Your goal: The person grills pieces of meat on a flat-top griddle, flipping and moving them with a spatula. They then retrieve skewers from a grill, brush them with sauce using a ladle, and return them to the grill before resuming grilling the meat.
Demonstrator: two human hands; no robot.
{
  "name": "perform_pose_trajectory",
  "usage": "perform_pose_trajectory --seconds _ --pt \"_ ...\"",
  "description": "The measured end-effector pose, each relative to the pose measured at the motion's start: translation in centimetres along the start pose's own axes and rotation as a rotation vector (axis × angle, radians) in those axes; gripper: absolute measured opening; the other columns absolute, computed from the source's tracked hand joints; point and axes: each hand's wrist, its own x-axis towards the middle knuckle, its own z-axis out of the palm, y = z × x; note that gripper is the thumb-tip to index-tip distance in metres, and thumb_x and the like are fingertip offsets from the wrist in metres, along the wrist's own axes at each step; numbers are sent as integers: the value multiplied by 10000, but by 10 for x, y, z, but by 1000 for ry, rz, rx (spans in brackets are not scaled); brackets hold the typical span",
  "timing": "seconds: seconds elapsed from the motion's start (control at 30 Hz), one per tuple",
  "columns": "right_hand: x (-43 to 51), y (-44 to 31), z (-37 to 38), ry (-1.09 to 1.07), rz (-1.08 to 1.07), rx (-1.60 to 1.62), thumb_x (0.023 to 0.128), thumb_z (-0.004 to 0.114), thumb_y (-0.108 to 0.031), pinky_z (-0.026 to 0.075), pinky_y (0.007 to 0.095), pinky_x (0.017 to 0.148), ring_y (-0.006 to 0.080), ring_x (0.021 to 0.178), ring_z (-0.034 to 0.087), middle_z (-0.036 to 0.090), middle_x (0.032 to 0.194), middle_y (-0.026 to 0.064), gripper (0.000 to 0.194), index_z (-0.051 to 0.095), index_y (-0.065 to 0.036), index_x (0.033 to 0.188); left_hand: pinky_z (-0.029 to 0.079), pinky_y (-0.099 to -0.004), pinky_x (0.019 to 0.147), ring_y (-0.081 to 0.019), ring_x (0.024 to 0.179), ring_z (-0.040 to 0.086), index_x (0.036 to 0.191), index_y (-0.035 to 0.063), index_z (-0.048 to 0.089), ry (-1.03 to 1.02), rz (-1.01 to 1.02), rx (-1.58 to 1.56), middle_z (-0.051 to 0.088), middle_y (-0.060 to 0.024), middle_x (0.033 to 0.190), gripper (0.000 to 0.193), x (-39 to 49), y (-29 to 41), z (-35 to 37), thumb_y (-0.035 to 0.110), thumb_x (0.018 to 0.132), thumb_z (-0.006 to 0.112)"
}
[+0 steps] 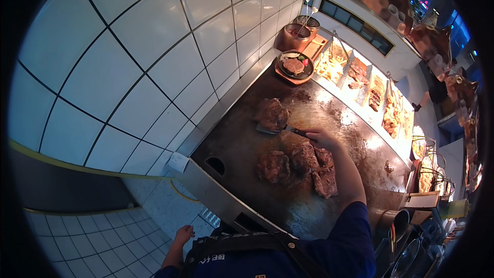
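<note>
My right hand (322, 139) grips the dark handle of a metal spatula (298, 131) over the flat-top griddle (231, 146). Its blade lies at the near edge of a browned slab of meat (273, 114), partly beneath it. Closer to me, several more browned pieces of meat (273, 166) sit in a cluster, some touching; my right forearm hides part of the griddle beside them. Down at my left side, away from the griddle, my left hand (185, 234) hangs with loosely bent fingers and nothing visible in it.
A dark plate (295, 65) of food on a wooden base stands at the griddle's far corner, near copper-coloured pots (296, 36). Lit trays of fries (331, 66) and cooked meat line the far side. A tiled wall (162, 61) borders the left; hammered copper lamps (430, 44) hang at right.
</note>
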Motion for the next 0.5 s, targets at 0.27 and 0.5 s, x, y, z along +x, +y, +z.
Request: perform_pose_trajectory --seconds 0.27,0.5 --pt "-23 -85 -108 -188 50 -428 855 596 -183 327 244 397 58 453 409 520 564 -21 296 651 -159 1145 499 -309 665 -210 759 646 1139 -22 545 -62 32 -2 654 -144 908 379 18 -12 1 289 927 507" --pt "-33 -104 -77 89 -143 -1040 859 559 -223 462 346 596 208 623 586 654 726 106 276 660 -164 1110 479 -301 593 -196 688 662 1102 -25 563 -72 93 -43 664 -131 845 373 23 -13 3 294 919 505"
